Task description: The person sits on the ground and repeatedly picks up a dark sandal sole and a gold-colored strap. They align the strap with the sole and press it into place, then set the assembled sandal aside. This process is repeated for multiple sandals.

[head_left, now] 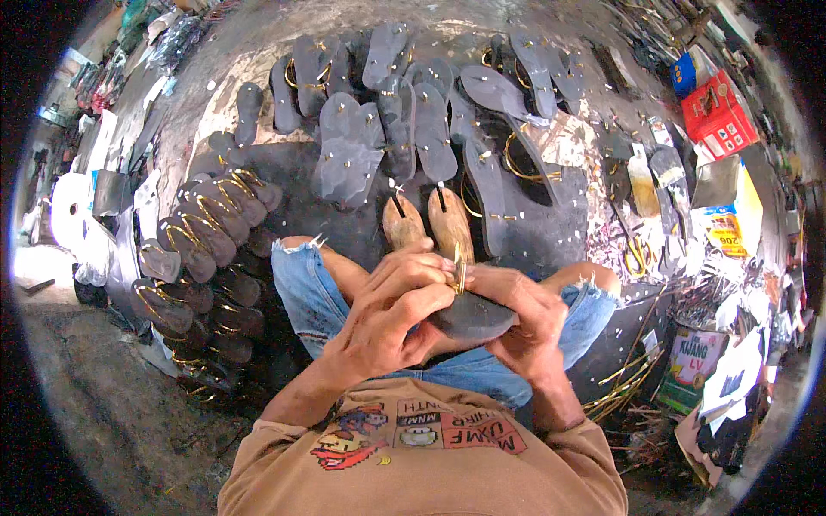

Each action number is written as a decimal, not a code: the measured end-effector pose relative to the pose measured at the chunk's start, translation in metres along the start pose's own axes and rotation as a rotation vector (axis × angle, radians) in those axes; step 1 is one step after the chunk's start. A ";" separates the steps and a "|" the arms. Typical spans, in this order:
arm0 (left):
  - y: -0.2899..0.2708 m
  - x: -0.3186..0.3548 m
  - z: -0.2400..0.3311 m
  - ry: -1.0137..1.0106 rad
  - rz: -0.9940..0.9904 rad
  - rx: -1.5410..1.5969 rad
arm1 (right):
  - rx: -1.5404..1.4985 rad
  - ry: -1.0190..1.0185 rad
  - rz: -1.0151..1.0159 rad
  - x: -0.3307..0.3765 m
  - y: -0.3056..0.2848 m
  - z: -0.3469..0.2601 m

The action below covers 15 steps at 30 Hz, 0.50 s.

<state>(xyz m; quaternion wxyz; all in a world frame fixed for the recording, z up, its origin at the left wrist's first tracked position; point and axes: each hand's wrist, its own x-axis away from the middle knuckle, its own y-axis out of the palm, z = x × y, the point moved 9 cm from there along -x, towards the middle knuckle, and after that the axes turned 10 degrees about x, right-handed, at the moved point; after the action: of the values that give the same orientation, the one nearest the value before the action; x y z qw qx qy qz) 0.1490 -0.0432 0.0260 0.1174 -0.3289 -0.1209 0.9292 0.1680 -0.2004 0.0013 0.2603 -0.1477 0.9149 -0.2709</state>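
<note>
Over my lap, both hands hold a black sandal [473, 320] with a gold strap [460, 268]. My left hand [391, 301] is closed, its fingertips pinching at the strap. My right hand [527, 305] wraps around the sole's other side, its fingers partly hidden beneath it. Just beyond my hands, two wooden shoe lasts [402, 222] with dark slots in their ends lie side by side. Their near ends are hidden by my hands, so I cannot tell whether either touches the sandal.
Several dark soles [430, 129], some with gold straps, spread over the far side of the black work surface [301, 172]. Stacked sandals [202, 228] with gold straps stand at left. At right are a red box [721, 116], a metal can [691, 365] and scraps.
</note>
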 end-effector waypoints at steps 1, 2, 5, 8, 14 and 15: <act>0.003 0.004 -0.008 -0.053 -0.015 0.016 | -0.025 0.096 -0.029 0.006 0.006 0.010; 0.008 0.012 -0.016 -0.107 -0.030 0.032 | 0.014 0.144 0.030 0.006 0.007 0.013; 0.015 0.029 -0.025 -0.172 -0.041 0.002 | 0.078 0.024 -0.126 -0.010 0.011 0.004; 0.013 0.033 -0.024 -0.101 -0.012 -0.052 | -0.169 0.012 -0.117 0.012 0.032 0.034; -0.072 0.053 -0.097 -0.697 0.472 0.178 | -0.412 0.690 0.125 0.022 0.073 0.138; -0.094 0.071 -0.137 -0.695 0.534 0.669 | 0.030 0.575 -0.035 0.033 0.090 0.168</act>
<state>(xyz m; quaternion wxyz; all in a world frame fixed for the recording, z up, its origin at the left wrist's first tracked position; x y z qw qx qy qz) 0.1961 0.0870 -0.0897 -0.0710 0.0335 0.2370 0.9683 0.2230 -0.2114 -0.1835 -0.0123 -0.0767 0.9444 -0.3196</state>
